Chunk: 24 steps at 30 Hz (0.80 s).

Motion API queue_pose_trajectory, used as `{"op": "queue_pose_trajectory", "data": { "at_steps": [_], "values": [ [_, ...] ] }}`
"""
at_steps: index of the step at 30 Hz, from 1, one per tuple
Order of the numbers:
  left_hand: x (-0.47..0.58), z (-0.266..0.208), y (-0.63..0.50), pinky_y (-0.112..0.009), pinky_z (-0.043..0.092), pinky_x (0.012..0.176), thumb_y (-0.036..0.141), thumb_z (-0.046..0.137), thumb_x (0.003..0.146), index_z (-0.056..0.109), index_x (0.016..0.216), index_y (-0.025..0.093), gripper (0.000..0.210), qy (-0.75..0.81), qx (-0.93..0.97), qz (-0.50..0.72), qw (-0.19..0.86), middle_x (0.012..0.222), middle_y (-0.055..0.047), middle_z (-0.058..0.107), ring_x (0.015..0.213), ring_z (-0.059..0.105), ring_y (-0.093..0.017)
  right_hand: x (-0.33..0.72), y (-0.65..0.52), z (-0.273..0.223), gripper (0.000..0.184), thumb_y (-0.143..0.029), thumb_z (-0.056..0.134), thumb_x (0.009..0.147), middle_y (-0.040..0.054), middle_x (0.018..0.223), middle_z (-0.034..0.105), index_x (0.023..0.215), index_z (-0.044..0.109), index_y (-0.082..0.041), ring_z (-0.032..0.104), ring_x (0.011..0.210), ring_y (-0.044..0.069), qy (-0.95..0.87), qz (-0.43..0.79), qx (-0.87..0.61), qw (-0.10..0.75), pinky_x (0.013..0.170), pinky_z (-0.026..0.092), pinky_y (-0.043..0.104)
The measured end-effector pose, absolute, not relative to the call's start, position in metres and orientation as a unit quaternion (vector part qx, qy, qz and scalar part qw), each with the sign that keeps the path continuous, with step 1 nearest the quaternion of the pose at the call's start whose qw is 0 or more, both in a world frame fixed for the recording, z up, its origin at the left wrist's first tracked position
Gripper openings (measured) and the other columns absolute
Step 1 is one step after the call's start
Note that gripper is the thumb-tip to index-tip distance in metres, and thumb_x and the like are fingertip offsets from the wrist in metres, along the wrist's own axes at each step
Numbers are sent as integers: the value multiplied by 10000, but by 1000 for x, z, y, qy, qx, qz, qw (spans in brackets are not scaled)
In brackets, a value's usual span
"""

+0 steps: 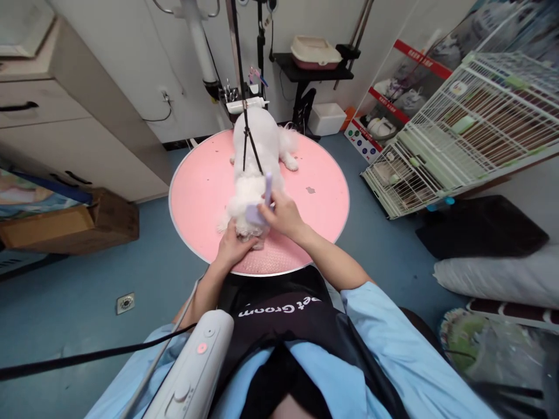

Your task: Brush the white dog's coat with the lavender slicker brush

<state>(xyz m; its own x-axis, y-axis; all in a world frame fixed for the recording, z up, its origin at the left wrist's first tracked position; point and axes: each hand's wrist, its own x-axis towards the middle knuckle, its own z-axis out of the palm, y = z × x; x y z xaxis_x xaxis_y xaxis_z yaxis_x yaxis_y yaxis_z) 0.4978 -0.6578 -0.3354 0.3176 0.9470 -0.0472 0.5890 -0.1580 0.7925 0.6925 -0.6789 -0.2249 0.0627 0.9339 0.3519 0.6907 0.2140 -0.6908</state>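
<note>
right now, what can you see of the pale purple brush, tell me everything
The pale purple brush, smooth and plastic-looking, has a broad flat head and a slim handle. It sits in the grip of the bare right hand, handle jutting up past it, flat head on or just over the head of the fluffy white dog, above the round pink tabletop. Its underside is hidden.
</note>
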Motion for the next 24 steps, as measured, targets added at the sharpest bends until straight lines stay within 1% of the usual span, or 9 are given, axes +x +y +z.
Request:
{"op": "queue_pose_trajectory", "data": {
  "at_steps": [2,5,7,9,12,14,17,21,24],
  "values": [
    [488,-336,-644,-445,505,939,467,779,681,425,1383,187,835,488,754,266,350,1235,-146,608,1113,612,-306,694,-679,-226,218,-388,561,901,66,943,632,989,559,-188,586,809,183,-631,126,-621,448,736,472,320],
    [478,-337,-615,-501,399,1080,428,785,637,536,1263,167,723,395,806,338,284,1341,-173,522,1283,480,-340,696,-680,-230,214,-385,608,867,34,871,633,956,563,-196,579,745,167,-670,188,-592,408,686,470,300],
    [478,-338,-595,-500,365,1111,385,718,676,582,1189,165,575,349,811,378,278,1347,-163,515,1306,457,-328,696,-680,-232,187,-366,590,873,33,855,627,938,559,-193,575,738,166,-648,186,-619,404,680,465,299],
    [484,-339,-580,-462,415,1066,351,616,737,636,1075,171,383,332,807,379,308,1227,-130,585,1210,532,-289,696,-680,-234,183,-356,558,890,52,905,629,963,556,-187,581,775,172,-611,154,-646,431,706,464,308],
    [500,-339,-569,-367,501,910,339,568,748,677,870,174,232,333,794,366,353,989,-82,630,977,602,-232,695,-680,-233,181,-360,592,865,29,857,615,933,558,-195,566,733,161,-656,191,-609,402,682,452,295],
    [509,-339,-567,-329,506,840,341,577,733,677,807,170,212,348,774,382,367,911,-66,634,882,601,-210,696,-680,-231,174,-361,590,862,20,824,600,903,550,-197,556,721,161,-649,187,-620,400,674,446,296],
    [519,-337,-567,-303,498,786,338,592,714,693,817,156,232,361,741,395,405,882,-58,671,835,604,-200,697,-679,-228,205,-388,560,882,48,893,608,929,540,-189,564,769,172,-603,136,-650,441,704,453,311],
    [526,-332,-566,-262,476,654,331,621,663,692,763,134,233,371,718,350,474,760,-32,675,718,591,-181,697,-683,-228,217,-400,614,839,13,795,595,852,529,-201,550,689,156,-667,204,-604,385,651,445,294],
    [529,-327,-567,-250,467,647,316,605,677,696,779,127,234,386,712,341,476,761,-26,682,714,590,-174,697,-689,-231,206,-391,577,869,44,854,613,909,539,-192,567,739,170,-579,134,-659,462,697,463,318]
  ]
}}
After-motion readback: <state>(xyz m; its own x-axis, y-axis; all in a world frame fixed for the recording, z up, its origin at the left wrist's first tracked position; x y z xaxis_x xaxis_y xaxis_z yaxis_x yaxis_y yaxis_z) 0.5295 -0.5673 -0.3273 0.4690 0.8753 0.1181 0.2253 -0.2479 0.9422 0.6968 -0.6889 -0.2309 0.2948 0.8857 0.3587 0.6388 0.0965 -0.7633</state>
